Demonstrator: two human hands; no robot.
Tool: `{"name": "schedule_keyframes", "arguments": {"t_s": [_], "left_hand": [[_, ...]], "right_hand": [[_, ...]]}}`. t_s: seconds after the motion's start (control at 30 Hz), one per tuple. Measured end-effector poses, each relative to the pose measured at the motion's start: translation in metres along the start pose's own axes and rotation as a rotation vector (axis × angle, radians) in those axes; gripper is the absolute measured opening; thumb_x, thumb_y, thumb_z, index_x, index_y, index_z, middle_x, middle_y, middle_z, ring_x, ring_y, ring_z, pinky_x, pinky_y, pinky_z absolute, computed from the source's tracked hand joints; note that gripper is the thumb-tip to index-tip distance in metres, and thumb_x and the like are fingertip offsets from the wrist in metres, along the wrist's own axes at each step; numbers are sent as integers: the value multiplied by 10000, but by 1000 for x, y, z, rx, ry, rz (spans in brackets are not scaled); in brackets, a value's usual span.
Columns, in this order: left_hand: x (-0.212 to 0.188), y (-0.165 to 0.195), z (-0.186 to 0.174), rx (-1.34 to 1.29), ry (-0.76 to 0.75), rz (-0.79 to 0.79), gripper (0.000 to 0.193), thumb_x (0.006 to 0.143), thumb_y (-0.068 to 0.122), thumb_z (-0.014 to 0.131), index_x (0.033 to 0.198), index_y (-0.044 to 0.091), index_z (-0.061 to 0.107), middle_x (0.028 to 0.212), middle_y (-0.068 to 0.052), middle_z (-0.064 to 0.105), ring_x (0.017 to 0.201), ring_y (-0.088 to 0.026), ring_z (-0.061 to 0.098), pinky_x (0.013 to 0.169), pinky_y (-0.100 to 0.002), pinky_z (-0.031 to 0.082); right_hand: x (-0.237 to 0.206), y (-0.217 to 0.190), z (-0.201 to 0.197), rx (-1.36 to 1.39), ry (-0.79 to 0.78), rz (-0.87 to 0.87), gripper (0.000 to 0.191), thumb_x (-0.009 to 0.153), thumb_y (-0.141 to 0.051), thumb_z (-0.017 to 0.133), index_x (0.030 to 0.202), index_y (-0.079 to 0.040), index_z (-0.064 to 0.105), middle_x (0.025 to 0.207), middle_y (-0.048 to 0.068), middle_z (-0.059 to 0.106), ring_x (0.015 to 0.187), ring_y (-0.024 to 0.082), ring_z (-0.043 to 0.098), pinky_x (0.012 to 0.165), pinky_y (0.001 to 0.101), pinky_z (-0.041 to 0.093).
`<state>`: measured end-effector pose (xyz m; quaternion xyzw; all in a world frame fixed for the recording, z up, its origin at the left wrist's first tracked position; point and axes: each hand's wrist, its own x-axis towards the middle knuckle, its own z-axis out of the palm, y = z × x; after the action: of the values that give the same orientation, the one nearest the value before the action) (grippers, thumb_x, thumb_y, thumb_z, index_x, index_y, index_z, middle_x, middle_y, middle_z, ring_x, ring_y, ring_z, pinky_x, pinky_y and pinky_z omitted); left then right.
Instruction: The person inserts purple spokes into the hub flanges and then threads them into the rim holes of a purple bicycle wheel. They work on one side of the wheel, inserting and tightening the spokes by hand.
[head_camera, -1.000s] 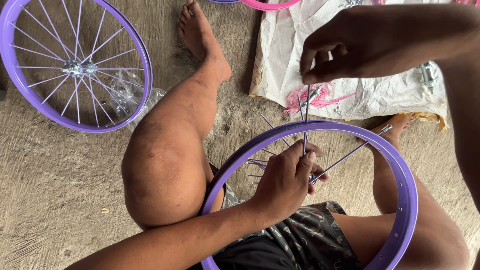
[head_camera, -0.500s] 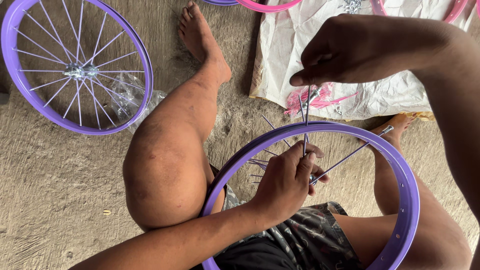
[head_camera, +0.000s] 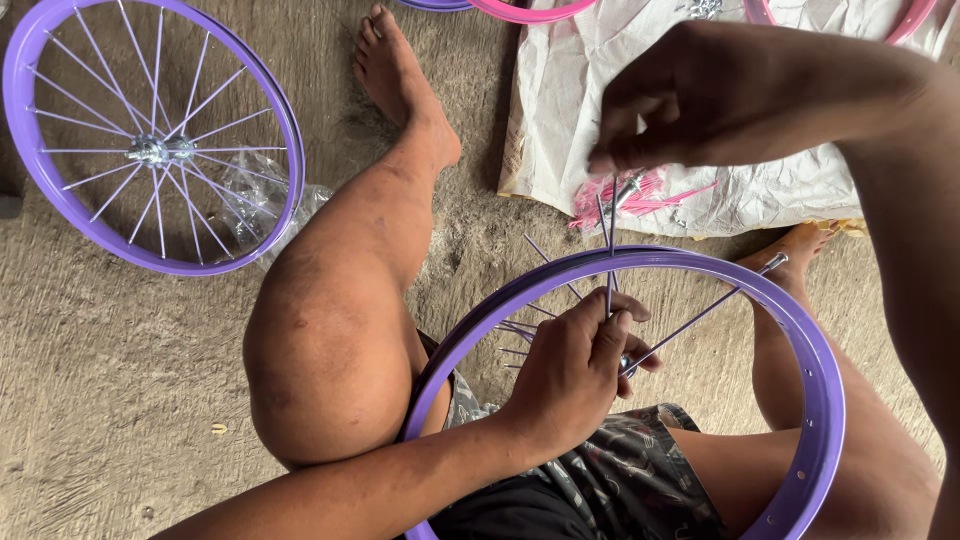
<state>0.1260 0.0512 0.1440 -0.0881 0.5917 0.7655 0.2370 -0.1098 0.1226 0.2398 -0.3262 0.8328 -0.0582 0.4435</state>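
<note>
Informal floor-level bicycle-wheel workshop: bare concrete floor, finished purple spoked wheel, unlaced purple rim, pink rims, loose pink spokes on crumpled white sheet.

Head camera, single view: it sits on your head and looks almost straight down past your chest onto your lap and the concrete floor. Range: close; your left hand and right hand fill the right half of the frame, the right forearm cropped by the right edge. Facing: forward along your legs, so the frame's top lies beyond your hands, its bottom at your waist. No second view, so nothing is shared.
</note>
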Motion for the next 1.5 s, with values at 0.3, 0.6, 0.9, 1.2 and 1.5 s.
{"name": "schedule_keyframes", "arguments": {"t_s": [0.3,0.6,0.9,1.2,1.5], "left_hand": [[-2,6,2,-3,-17,-79,315,1107,243,366,1187,46,600,850,-85,770,533,-84,626,459,-248,503],[-5,6,2,-10,-40,-90,317,1111,243,372,1192,33,595,859,-85,771,535,-74,612,475,-232,507],[-5,4,3,-24,-56,-97,331,1113,239,356,1198,16,585,885,-93,766,550,-65,623,484,-220,529],[-9,3,9,-98,-87,-118,317,1121,225,360,1197,13,584,904,-96,757,551,-65,609,491,-215,532],[-9,2,6,-86,-82,-119,322,1118,233,356,1185,18,587,901,-90,757,546,-68,611,495,-219,529]], "right_hand": [[0,1,-2,-49,-100,-11,325,914,-424,720,1065,-154,820,759,42,738,570,161,656,544,363,541],[-1,7,-3,-61,-57,34,357,880,-466,749,1047,-159,819,804,30,758,665,152,674,607,360,576],[-3,-9,-3,-65,-103,43,400,869,-461,737,1114,-148,779,809,50,780,718,179,712,654,376,598],[2,15,1,-21,-217,27,292,915,-359,706,1059,-122,798,871,63,754,751,211,704,671,375,626],[5,19,-1,-56,-223,113,310,938,-313,710,1179,-140,799,941,66,803,814,198,766,755,368,630]]}}
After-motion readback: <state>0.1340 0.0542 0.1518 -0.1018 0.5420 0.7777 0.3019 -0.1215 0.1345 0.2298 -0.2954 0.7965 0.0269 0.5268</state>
